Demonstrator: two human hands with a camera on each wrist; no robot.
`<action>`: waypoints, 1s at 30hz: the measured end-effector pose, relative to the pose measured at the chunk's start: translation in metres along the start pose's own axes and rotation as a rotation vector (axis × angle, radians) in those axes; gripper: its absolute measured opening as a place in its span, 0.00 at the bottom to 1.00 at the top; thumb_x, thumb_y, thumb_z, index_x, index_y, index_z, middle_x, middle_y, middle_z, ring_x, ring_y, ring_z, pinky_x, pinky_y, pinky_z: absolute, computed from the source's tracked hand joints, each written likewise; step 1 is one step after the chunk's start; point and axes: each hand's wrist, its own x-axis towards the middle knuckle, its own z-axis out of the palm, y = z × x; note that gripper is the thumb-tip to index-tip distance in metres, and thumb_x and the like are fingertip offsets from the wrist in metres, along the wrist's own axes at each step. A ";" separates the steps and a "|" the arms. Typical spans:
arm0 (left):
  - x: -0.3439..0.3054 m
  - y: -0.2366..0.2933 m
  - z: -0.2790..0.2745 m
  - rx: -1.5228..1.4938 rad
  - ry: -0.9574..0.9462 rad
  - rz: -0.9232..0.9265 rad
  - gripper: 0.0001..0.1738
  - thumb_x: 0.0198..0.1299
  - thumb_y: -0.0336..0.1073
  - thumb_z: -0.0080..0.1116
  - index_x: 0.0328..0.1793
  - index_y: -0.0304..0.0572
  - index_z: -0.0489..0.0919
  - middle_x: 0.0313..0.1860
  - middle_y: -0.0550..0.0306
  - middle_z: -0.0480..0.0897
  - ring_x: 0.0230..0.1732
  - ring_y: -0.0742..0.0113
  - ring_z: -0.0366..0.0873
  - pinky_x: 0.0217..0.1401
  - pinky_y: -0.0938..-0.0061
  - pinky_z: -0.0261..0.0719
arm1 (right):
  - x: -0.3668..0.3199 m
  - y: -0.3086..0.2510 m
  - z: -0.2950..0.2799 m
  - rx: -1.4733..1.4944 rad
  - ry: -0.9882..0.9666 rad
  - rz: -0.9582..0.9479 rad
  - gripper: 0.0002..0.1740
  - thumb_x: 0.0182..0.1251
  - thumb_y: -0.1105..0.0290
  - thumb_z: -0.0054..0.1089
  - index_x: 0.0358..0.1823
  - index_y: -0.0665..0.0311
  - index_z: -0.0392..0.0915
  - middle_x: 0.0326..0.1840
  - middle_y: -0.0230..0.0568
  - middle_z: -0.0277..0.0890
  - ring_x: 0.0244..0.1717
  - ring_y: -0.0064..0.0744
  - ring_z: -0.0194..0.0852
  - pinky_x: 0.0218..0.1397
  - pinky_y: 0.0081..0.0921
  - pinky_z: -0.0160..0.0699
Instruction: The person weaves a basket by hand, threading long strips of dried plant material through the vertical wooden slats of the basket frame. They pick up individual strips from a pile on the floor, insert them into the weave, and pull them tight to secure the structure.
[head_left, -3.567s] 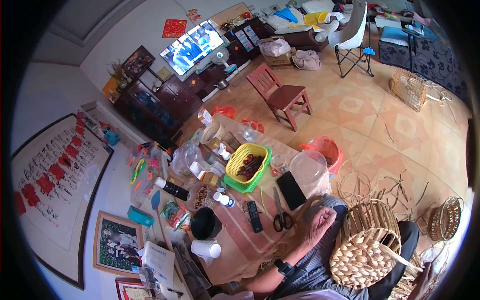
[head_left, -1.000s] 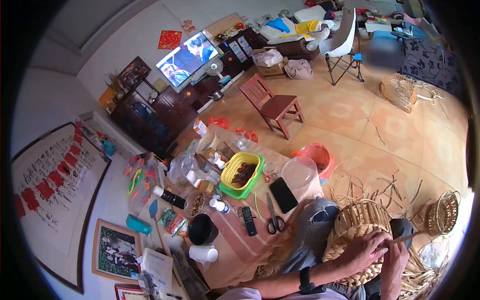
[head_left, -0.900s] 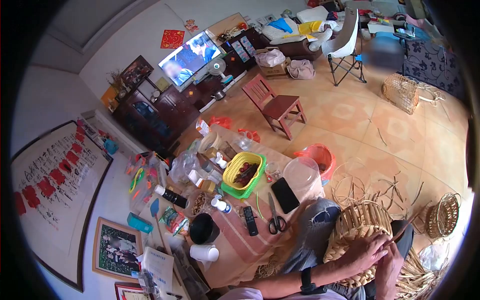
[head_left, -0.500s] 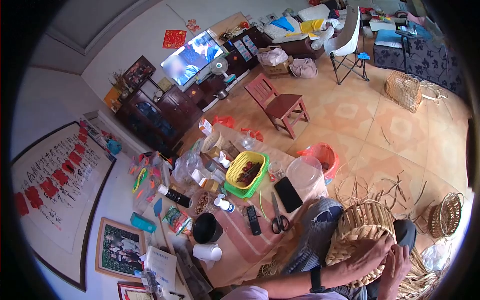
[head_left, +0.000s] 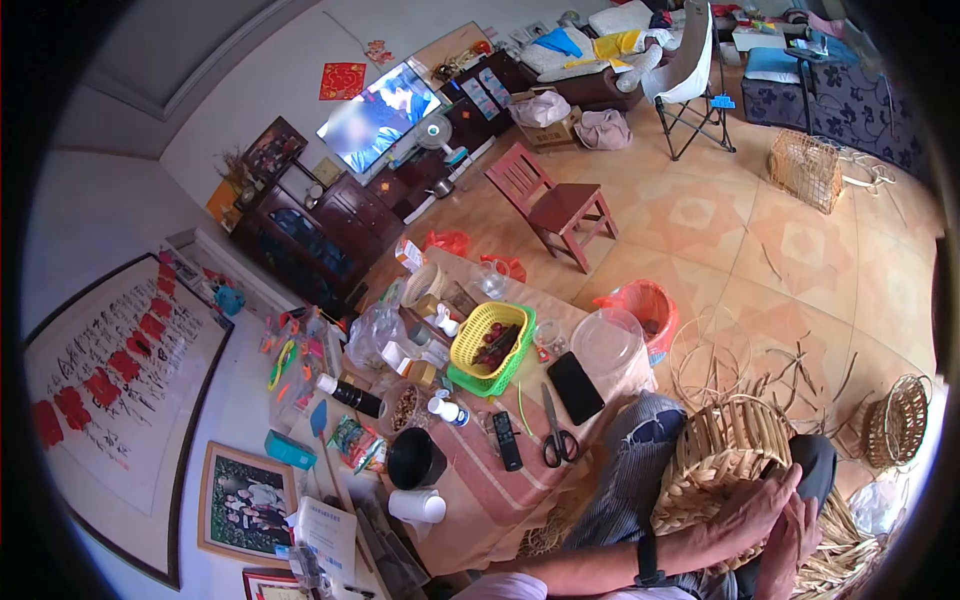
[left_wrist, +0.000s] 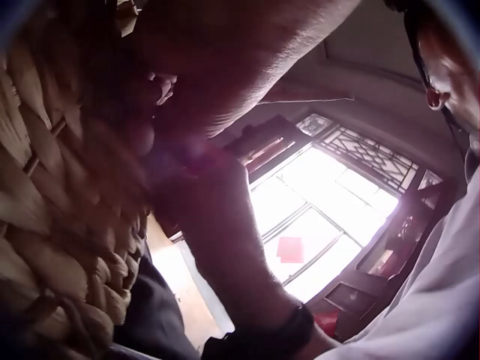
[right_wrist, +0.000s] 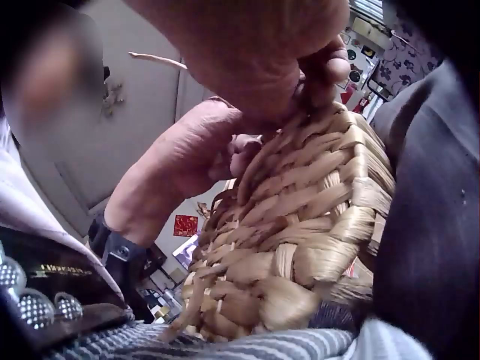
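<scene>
A basket of pale braided plant fibre (head_left: pixel 728 450) leans on the person's lap, its upright slats toward the room and its thick weave toward the body. My left hand (head_left: pixel 748 508), with a black band at its wrist, lies over the weave with fingers curled at the edge. Close against it is my right hand (head_left: pixel 790 538), its fingertips bent at the basket's edge in the right wrist view. A thin fibre strand (right_wrist: pixel 157 60) sticks out behind the right hand in that view. The palms hide most of the strand; I cannot tell which fingers pinch it.
To the left, a cloth-covered table bears scissors (head_left: pixel 558 440), a phone (head_left: pixel 575 388), a remote (head_left: pixel 506 440) and a yellow basket (head_left: pixel 490 338). Loose fibre strips (head_left: pixel 845 545) lie at lower right, near a small basket (head_left: pixel 895 420). A red-lined bin (head_left: pixel 645 312) stands past the table.
Earlier the left hand was raised beside the basket; then both hands came together at its edge. The strand pointing right from them is out of head view now. The hands have shifted slightly.
</scene>
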 end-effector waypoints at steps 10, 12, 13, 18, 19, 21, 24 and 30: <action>0.003 -0.002 0.005 -0.427 0.115 -0.054 0.25 0.66 0.15 0.55 0.69 0.29 0.66 0.46 0.33 0.84 0.46 0.35 0.86 0.47 0.48 0.82 | 0.016 -0.025 -0.018 0.003 0.039 0.008 0.12 0.71 0.79 0.65 0.53 0.61 0.84 0.50 0.44 0.85 0.43 0.51 0.86 0.40 0.45 0.81; 0.002 0.000 0.002 -0.523 0.130 -0.074 0.23 0.67 0.15 0.54 0.67 0.31 0.66 0.44 0.35 0.84 0.44 0.36 0.86 0.47 0.49 0.81 | 0.015 -0.029 -0.021 -0.025 0.054 -0.004 0.12 0.73 0.78 0.65 0.54 0.60 0.84 0.49 0.44 0.85 0.43 0.51 0.86 0.41 0.45 0.81; 0.001 -0.001 0.002 -0.507 0.148 -0.050 0.23 0.67 0.15 0.54 0.66 0.31 0.66 0.43 0.36 0.84 0.44 0.37 0.85 0.47 0.49 0.81 | 0.015 -0.031 -0.021 -0.040 0.063 -0.007 0.12 0.73 0.77 0.64 0.55 0.60 0.85 0.49 0.44 0.85 0.44 0.51 0.86 0.42 0.45 0.81; -0.002 0.002 -0.014 -0.524 0.071 -0.076 0.26 0.66 0.16 0.56 0.69 0.32 0.65 0.43 0.37 0.84 0.45 0.39 0.85 0.47 0.49 0.81 | 0.013 -0.035 -0.021 -0.049 0.013 0.043 0.10 0.74 0.76 0.64 0.53 0.60 0.85 0.47 0.45 0.83 0.41 0.51 0.85 0.39 0.47 0.78; -0.003 0.004 -0.020 -0.501 0.035 -0.083 0.27 0.65 0.16 0.57 0.69 0.32 0.65 0.44 0.38 0.84 0.46 0.39 0.84 0.47 0.50 0.82 | 0.011 -0.034 -0.021 -0.079 -0.001 0.034 0.09 0.74 0.75 0.64 0.52 0.60 0.85 0.46 0.45 0.83 0.40 0.51 0.84 0.39 0.47 0.77; -0.006 0.008 -0.028 -0.457 -0.037 -0.097 0.29 0.64 0.17 0.59 0.71 0.32 0.66 0.45 0.39 0.82 0.47 0.40 0.83 0.47 0.50 0.83 | 0.010 -0.027 -0.022 -0.018 -0.046 0.040 0.07 0.74 0.74 0.65 0.50 0.60 0.84 0.46 0.47 0.82 0.38 0.53 0.82 0.37 0.46 0.76; -0.014 0.011 -0.033 -0.094 0.113 0.042 0.23 0.64 0.19 0.62 0.64 0.32 0.72 0.47 0.44 0.79 0.47 0.44 0.84 0.47 0.54 0.86 | 0.019 -0.036 -0.028 -0.036 -0.033 -0.011 0.03 0.75 0.73 0.66 0.46 0.61 0.83 0.39 0.44 0.80 0.32 0.47 0.79 0.32 0.42 0.73; -0.018 0.013 -0.076 -0.332 0.196 -0.105 0.10 0.68 0.27 0.72 0.49 0.33 0.80 0.45 0.54 0.83 0.43 0.64 0.88 0.44 0.68 0.91 | 0.020 -0.053 -0.066 0.150 -0.087 0.138 0.07 0.71 0.78 0.75 0.48 0.64 0.90 0.37 0.45 0.81 0.33 0.39 0.79 0.34 0.37 0.75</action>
